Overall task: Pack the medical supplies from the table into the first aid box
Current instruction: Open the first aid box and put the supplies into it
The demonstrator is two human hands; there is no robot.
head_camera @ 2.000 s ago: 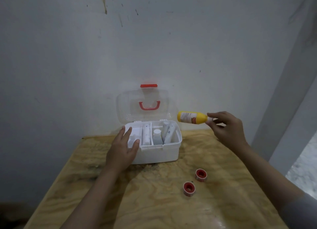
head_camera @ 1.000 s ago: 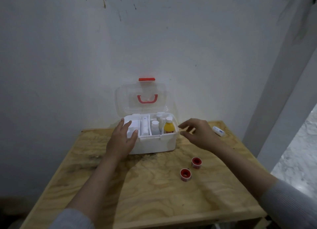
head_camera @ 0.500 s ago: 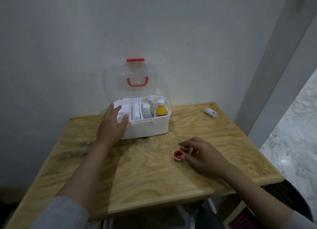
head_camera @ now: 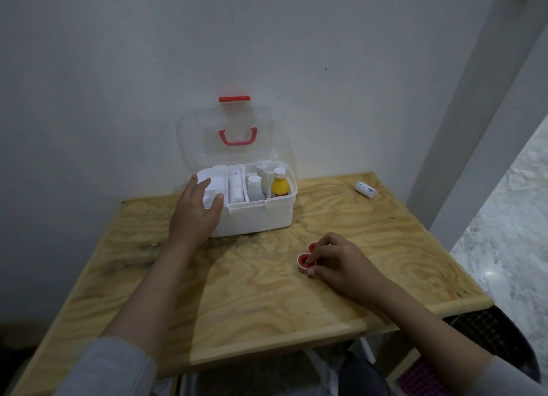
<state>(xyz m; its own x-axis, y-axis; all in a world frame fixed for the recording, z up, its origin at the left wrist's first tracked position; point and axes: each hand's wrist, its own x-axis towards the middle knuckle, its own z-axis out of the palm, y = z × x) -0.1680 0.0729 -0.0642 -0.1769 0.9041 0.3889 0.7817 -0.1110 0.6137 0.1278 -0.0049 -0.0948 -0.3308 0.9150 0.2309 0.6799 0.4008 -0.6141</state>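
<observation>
First aid box (head_camera: 255, 217) stands on the table (head_camera: 237, 292) at the middle of its far edge, against the wall (head_camera: 118, 69), with its lid (head_camera: 228, 137) raised upright behind it. Inside, a bottle (head_camera: 279, 185) stands upright in the right-hand compartment, with further containers (head_camera: 254, 186) just to its left. The left hand (head_camera: 194, 214) rests on the box's front left corner, fingers over the rim. Two tape rolls (head_camera: 304, 260) lie touching each other right of the table's centre, in front of the box, under the fingertips of the right hand (head_camera: 338, 265). A small roll (head_camera: 367, 190) lies on its side near the far right corner, well apart from the box.
</observation>
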